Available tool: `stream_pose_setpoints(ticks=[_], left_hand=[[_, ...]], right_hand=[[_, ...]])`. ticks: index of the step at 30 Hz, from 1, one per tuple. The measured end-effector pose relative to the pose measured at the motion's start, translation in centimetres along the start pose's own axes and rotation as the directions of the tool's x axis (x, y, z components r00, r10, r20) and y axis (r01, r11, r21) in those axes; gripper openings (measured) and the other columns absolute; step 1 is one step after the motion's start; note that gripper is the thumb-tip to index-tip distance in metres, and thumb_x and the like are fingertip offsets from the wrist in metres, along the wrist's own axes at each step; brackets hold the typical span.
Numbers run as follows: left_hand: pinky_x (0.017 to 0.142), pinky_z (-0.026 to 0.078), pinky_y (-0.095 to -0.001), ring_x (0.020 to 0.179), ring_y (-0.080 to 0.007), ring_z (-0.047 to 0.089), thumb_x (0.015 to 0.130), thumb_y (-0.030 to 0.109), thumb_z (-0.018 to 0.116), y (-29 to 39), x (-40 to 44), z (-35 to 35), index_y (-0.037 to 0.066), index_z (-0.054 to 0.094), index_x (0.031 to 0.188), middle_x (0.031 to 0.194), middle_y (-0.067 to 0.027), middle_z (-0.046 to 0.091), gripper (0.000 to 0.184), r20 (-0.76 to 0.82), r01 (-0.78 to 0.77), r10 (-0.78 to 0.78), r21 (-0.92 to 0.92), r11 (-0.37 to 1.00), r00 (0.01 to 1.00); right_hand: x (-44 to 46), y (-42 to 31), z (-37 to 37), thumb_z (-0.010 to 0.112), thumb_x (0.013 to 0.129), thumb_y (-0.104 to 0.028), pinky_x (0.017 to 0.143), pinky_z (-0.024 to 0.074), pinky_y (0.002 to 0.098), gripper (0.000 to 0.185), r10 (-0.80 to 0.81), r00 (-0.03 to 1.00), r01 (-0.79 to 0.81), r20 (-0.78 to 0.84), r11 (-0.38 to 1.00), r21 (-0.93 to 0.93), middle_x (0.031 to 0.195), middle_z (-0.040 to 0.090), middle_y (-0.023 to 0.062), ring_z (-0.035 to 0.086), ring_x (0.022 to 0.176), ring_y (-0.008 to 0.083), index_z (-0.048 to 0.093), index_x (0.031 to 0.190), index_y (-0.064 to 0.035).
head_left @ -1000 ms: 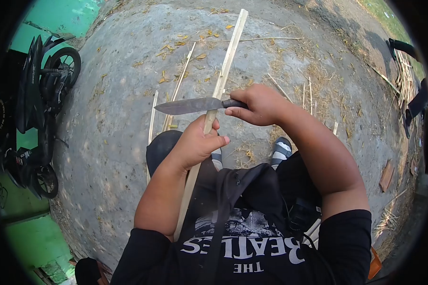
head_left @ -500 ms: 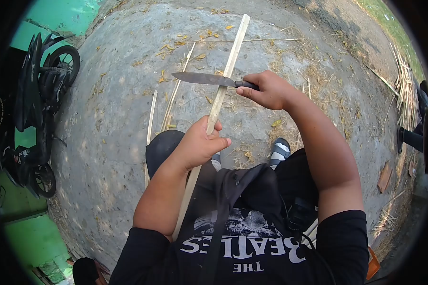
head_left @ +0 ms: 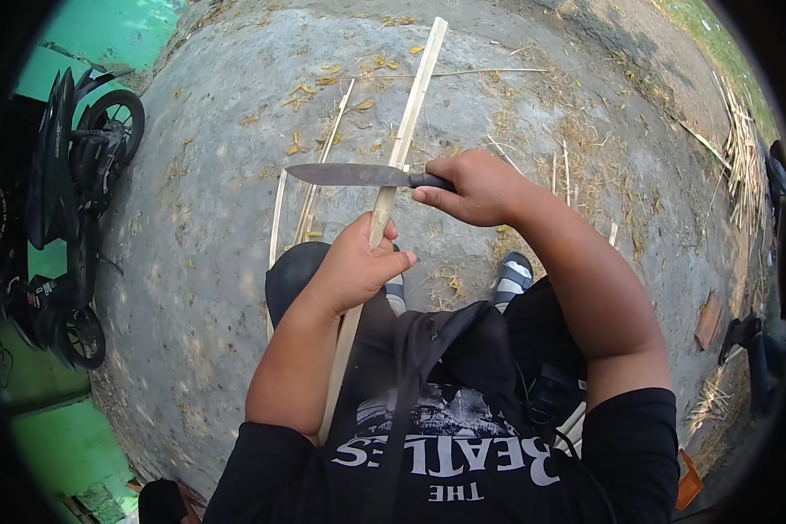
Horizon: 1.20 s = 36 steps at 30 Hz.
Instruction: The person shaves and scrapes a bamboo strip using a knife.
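Right fingers (head_left: 446, 167) grip the knife (head_left: 345, 175), left fingers (head_left: 388, 232) the strip (head_left: 417, 98).
A skidding knife could cut the left fingers.

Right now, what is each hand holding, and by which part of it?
The right hand holds the long grey metal knife by its dark handle; the left hand holds the long pale wooden strip near its middle.
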<state>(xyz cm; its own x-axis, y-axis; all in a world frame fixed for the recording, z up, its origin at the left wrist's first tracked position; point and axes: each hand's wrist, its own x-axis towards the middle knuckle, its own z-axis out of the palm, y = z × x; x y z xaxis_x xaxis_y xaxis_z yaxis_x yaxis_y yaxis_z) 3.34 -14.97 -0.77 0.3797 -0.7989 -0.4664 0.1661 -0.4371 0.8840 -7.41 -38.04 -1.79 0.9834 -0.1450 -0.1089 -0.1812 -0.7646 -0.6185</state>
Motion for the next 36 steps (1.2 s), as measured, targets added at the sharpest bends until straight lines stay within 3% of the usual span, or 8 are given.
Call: stream_pose_setpoints(ticks=[4,6,9,13,20,25,32,36], left_hand=[[0.054,0.034,-0.0222,0.059,-0.0014,0.041,0.089,0.005,0.078,-0.2,-0.2,-0.2,0.007,0.050,0.110,0.069,0.0093,0.044,0.035,0.021,-0.005,0.006,-0.044,0.999,1.000],[0.046,0.029,-0.0207,0.053,-0.0004,0.039,0.090,0.005,0.078,-0.5,0.1,-0.1,0.010,0.049,0.111,0.066,0.0105,0.043,0.036,-0.012,0.012,-0.012,-0.015,1.000,1.000],[0.046,0.028,-0.0212,0.052,-0.0004,0.039,0.091,0.005,0.078,-0.8,0.4,-0.1,0.010,0.049,0.112,0.067,0.0101,0.043,0.036,-0.015,-0.010,0.010,0.035,0.999,1.000],[0.045,0.027,-0.0209,0.051,-0.0003,0.038,0.092,0.007,0.078,-0.2,-0.2,0.0,0.010,0.049,0.112,0.067,0.0097,0.044,0.035,-0.002,0.012,-0.012,-0.071,0.997,1.000],[0.043,0.024,-0.0210,0.049,-0.0007,0.034,0.101,0.018,0.072,0.3,-0.6,0.0,0.012,0.051,0.110,0.067,0.0094,0.041,0.023,0.042,0.086,-0.081,-0.124,0.989,0.996],[0.043,0.023,-0.0212,0.049,-0.0016,0.031,0.105,0.022,0.067,0.7,-1.5,0.3,0.014,0.051,0.108,0.067,0.0092,0.038,0.018,0.088,0.065,-0.051,-0.172,0.983,0.995],[0.048,0.029,-0.0211,0.057,-0.0038,0.033,0.112,0.037,0.053,1.6,-3.6,1.0,0.013,0.053,0.111,0.073,0.0059,0.039,0.024,0.063,0.083,-0.074,-0.159,0.984,0.995],[0.049,0.032,-0.0202,0.058,-0.0045,0.033,0.114,0.045,0.042,1.4,-4.3,2.2,0.010,0.053,0.114,0.076,0.0038,0.040,0.036,0.058,0.073,-0.064,-0.174,0.982,0.996]], right_hand=[[1.4,5.5,-1.4,0.061,0.103,-0.054,0.062,0.0470,0.0434,0.053,0.189,0.965,-0.178,-0.180,0.981,0.076,0.066,0.060,0.0126,0.059,0.063,0.0237,0.071,0.097,-0.0022],[1.1,4.4,-1.2,0.059,0.101,-0.058,0.073,0.0531,0.0484,0.058,0.225,0.966,-0.213,-0.130,0.972,0.098,0.080,0.070,0.0208,0.070,0.079,0.0380,0.073,0.099,-0.0011],[0.3,-0.1,-0.8,0.059,0.102,-0.057,0.073,0.0532,0.0493,0.057,0.017,0.999,-0.013,0.040,0.994,-0.107,0.080,0.071,0.0207,0.070,0.080,0.0388,0.073,0.099,-0.0014],[1.3,5.3,-2.2,0.059,0.102,-0.057,0.072,0.0524,0.0477,0.057,0.278,0.933,-0.284,-0.227,0.959,0.010,0.078,0.069,0.0194,0.069,0.077,0.0369,0.072,0.098,-0.0015],[1.1,6.9,-0.1,0.062,0.102,-0.058,0.067,0.0451,0.0363,0.057,0.195,0.900,0.033,-0.391,0.862,0.505,0.074,0.058,0.0054,0.053,0.072,0.0168,0.066,0.093,-0.0016],[0.5,6.9,-0.2,0.069,0.101,-0.050,0.059,0.0409,0.0275,0.043,0.277,0.850,0.059,-0.447,0.794,0.604,0.074,0.056,-0.0037,0.050,0.066,0.0072,0.062,0.095,-0.0076],[-0.9,5.9,-1.7,0.073,0.098,-0.048,0.068,0.0486,0.0301,0.045,0.287,0.857,0.149,-0.428,0.657,0.739,0.083,0.071,0.0022,0.061,0.075,0.0111,0.068,0.104,-0.0035],[-0.9,4.4,-1.6,0.073,0.100,-0.044,0.049,0.0394,0.0245,0.040,0.254,0.856,0.268,-0.451,0.527,0.806,0.084,0.073,0.0027,0.050,0.055,0.0051,0.063,0.103,-0.0056]])
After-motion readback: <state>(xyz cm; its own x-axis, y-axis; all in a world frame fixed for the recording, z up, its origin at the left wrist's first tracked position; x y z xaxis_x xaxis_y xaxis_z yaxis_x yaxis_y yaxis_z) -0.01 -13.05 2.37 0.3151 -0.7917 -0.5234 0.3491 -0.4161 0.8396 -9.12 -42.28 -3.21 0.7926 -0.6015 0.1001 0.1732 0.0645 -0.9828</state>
